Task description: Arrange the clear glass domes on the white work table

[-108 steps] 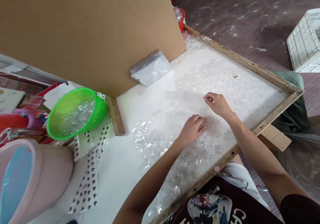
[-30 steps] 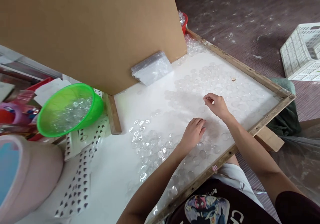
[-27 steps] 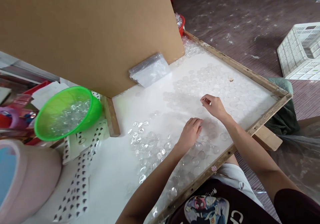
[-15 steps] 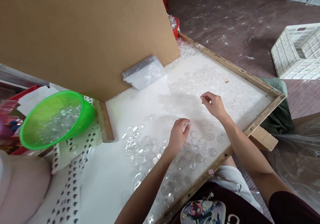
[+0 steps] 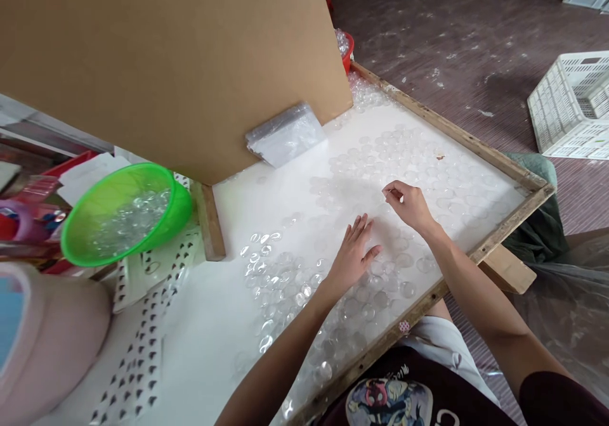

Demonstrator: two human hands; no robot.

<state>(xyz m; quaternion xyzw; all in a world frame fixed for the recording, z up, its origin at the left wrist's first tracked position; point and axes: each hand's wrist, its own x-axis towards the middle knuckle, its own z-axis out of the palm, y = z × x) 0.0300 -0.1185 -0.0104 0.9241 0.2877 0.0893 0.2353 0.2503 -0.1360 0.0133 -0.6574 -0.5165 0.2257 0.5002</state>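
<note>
Many clear glass domes (image 5: 285, 280) lie scattered over a white board with a wooden frame (image 5: 495, 153). My left hand (image 5: 352, 255) lies flat on the board with its fingers stretched out, touching the domes near the front edge. My right hand (image 5: 406, 204) hovers a little further back with its thumb and forefinger pinched together; what they hold is too small to make out. A flat layer of domes (image 5: 419, 160) covers the board's far right part.
A large cardboard sheet (image 5: 166, 64) stands at the back with a stack of clear bags (image 5: 285, 134) against it. A green bowl of glass domes (image 5: 124, 213), sticker sheets (image 5: 143, 350) and a pink container (image 5: 42, 343) sit left. A white crate (image 5: 571, 106) stands on the floor right.
My left hand has uncurled from a loose grip and now lies flat with fingers extended. My right hand stays pinched in nearly the same place.
</note>
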